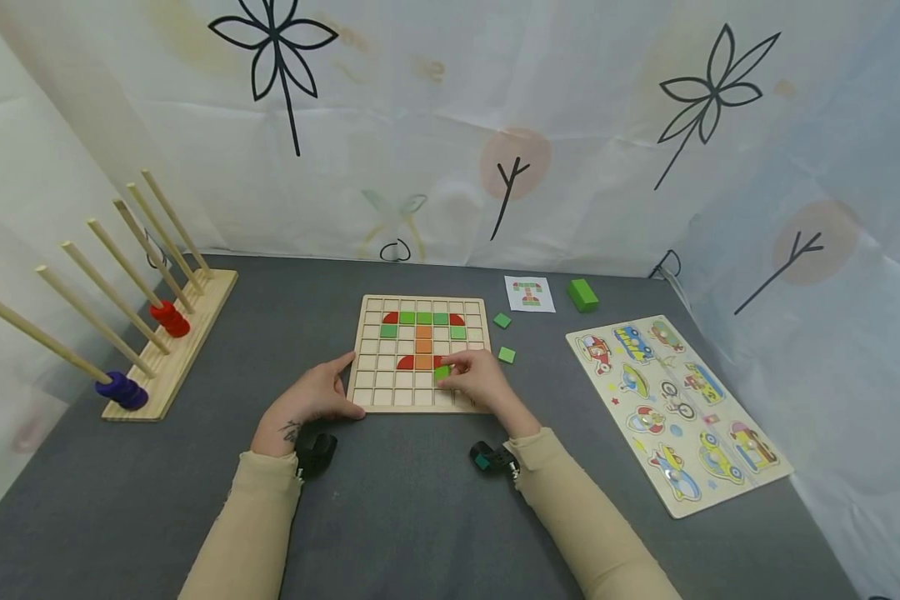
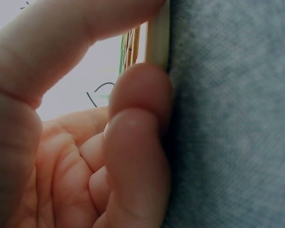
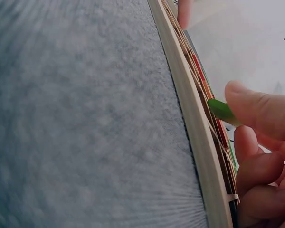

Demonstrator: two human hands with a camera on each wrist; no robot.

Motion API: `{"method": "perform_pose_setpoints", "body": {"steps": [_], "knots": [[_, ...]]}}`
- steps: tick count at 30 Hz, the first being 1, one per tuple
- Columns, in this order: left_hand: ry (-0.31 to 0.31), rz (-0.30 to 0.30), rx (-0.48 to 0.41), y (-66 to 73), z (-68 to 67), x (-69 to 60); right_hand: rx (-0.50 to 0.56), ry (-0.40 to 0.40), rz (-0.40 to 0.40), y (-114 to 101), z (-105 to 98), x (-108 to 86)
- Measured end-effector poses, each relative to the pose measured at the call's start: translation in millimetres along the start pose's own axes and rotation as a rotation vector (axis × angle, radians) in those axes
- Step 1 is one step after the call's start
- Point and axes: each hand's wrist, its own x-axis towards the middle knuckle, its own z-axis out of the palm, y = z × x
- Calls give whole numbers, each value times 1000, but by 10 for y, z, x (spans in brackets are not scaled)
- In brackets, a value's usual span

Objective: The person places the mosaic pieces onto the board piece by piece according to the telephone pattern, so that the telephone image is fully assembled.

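A wooden grid board [image 1: 375, 400] lies on the table, with red, green and orange tiles set in some of its squares. My left hand [image 1: 311, 404] holds the board at its lower left corner, thumb at the near edge and a finger along the side. In the left wrist view the other fingers [image 2: 133, 166] are curled beside the board's edge. Between thumb and fingertips, my right hand [image 1: 480, 379] pinches a green square tile [image 3: 221, 110], tilted just above the lower rows. The tile's far part is hidden by the fingers.
Two loose green tiles [image 1: 506, 355] lie right of the board. Behind them are a pattern card [image 1: 528, 306] and a green block [image 1: 582, 295]. A vehicle picture puzzle [image 1: 645, 450] lies at right. A peg stand [image 1: 168, 379] with red and blue rings stands at left.
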Motion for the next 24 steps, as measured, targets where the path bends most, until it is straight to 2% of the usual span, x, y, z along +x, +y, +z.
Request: {"method": "perform_pose_setpoints", "body": {"steps": [4, 20, 24], "knots": [[2, -2, 5, 10, -3, -3, -44, -10, -3, -30, -5, -13], [-4, -2, -10, 12, -6, -11, -93, -7, 55, -36, 5, -12], [-9, -8, -13, 7, -4, -9, -120, -6, 32, -33, 10, -13]]}}
